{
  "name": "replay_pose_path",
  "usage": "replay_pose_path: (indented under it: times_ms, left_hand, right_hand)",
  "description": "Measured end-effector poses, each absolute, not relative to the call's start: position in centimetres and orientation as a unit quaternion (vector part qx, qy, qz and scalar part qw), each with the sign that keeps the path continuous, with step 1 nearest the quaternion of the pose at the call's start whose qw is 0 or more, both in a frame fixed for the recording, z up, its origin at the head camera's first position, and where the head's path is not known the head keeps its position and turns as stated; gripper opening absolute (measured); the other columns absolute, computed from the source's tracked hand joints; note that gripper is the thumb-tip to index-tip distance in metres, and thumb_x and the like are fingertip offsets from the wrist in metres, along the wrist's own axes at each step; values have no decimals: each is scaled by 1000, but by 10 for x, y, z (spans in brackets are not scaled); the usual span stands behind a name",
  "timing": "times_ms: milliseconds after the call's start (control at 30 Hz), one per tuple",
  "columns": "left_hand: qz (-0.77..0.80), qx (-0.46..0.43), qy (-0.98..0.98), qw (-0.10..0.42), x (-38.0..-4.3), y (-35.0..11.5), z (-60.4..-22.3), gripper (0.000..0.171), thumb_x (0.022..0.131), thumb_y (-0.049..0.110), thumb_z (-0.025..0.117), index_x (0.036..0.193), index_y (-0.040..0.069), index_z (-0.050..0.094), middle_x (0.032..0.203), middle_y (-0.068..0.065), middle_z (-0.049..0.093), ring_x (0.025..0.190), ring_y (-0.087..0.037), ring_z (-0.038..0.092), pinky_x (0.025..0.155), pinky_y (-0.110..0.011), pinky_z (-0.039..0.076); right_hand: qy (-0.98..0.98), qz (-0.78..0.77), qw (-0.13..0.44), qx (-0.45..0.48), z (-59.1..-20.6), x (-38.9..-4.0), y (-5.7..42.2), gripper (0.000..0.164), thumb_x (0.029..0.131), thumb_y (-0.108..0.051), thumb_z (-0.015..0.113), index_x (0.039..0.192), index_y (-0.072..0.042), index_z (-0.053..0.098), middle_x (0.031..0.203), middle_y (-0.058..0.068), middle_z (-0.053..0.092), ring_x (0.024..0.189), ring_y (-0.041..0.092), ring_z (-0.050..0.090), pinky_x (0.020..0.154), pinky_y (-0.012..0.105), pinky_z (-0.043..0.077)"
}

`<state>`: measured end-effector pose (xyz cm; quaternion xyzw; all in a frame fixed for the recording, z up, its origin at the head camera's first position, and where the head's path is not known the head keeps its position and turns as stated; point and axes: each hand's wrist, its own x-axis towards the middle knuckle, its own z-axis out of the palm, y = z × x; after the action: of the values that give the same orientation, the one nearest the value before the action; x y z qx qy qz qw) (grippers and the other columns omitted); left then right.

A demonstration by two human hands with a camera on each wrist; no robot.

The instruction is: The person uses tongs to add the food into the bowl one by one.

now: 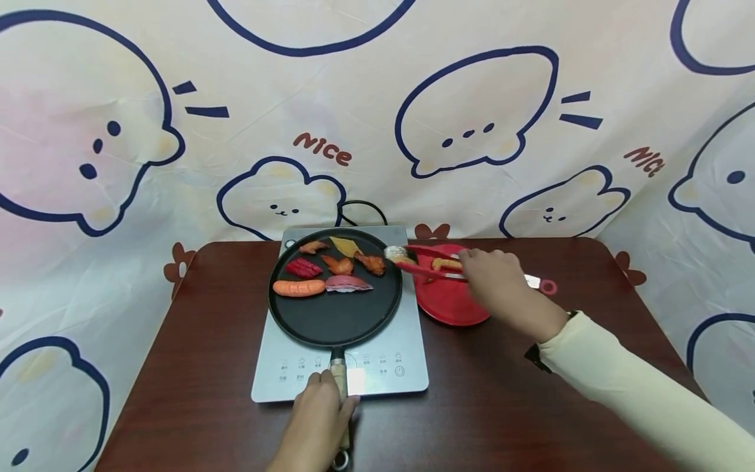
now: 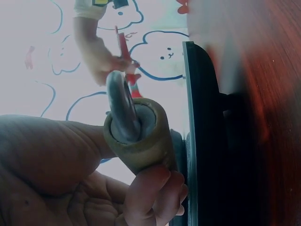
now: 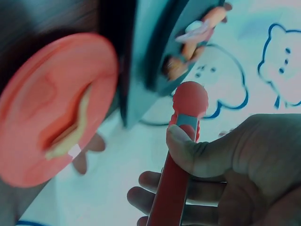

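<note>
My left hand (image 1: pixel 318 416) grips the pale wooden handle (image 1: pixel 339 368) of a round black frying pan (image 1: pixel 336 321). In the left wrist view, its fingers curl around the handle (image 2: pixel 148 153) near the metal hanging ring (image 2: pixel 123 108). My right hand (image 1: pixel 498 285) holds red-tipped tongs (image 1: pixel 436 272). Between their tips, over the pan's right rim, is a small whitish, dark-edged food piece (image 1: pixel 395 254); its kind is unclear. On the pan lie toy foods: a sausage (image 1: pixel 299 288), a pink slice (image 1: pixel 348 283), a drumstick (image 1: pixel 370 263), a chicken wing (image 1: pixel 337 265) and several others.
The pan stands on a silver induction cooker (image 1: pixel 389 380). To its right, a red plate (image 1: pixel 454 313) bears a yellow food piece (image 1: pixel 446 263), partly behind the tongs. A printed cloth (image 1: pixel 366 111) hangs behind the brown table (image 1: pixel 200 354). A black cord (image 1: pixel 371 204) runs behind the cooker.
</note>
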<state>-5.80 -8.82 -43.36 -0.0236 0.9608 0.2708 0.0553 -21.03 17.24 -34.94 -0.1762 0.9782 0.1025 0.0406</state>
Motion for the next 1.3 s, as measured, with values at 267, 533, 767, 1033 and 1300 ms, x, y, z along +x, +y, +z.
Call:
replay_pose_path:
  times_ms: [267,533,767,1033,1300]
  left_hand:
    - [268,-24,961,61,-59,-87,-433,45,76,22,79,96,-14,60,76,-12,52,65,-23,57,59,-38,52]
    - [255,-33,964,67,-60,-87,-433,47,76,23,79,98,-14,60,78,-13,54,66,-25,59,61,-41,53]
    - [248,-42,964,88,-62,-87,-432,49,77,25,78,100,-14,60,80,-15,55,69,-26,60,63,-42,53]
    - [250,-41,964,86,-61,-88,-433,48,77,25,78,100,-14,59,81,-15,55,69,-27,60,63,-43,53]
    - [251,-48,961,102,-63,-87,-432,49,78,26,78,102,-14,59,82,-15,55,70,-28,61,64,-44,53]
  right_hand:
    - [970,101,53,-216,-347,-206,122,74,67,-27,85,132,-6,58,117,13,66,88,28,61,73,41,57]
    - [958,100,59,-261,-346,-196,76,67,72,-32,82,130,-6,60,111,10,68,80,22,58,68,35,55]
    - [942,133,96,-292,-351,-192,46,43,84,-31,71,122,-12,65,103,4,68,77,19,56,65,30,52]
    - [937,145,81,-308,-364,-191,29,27,89,-28,65,112,-17,71,102,0,69,79,18,58,68,34,53]
    - [931,160,86,-316,-371,-190,20,22,91,-30,63,109,-20,72,99,-3,69,77,16,58,64,33,53]
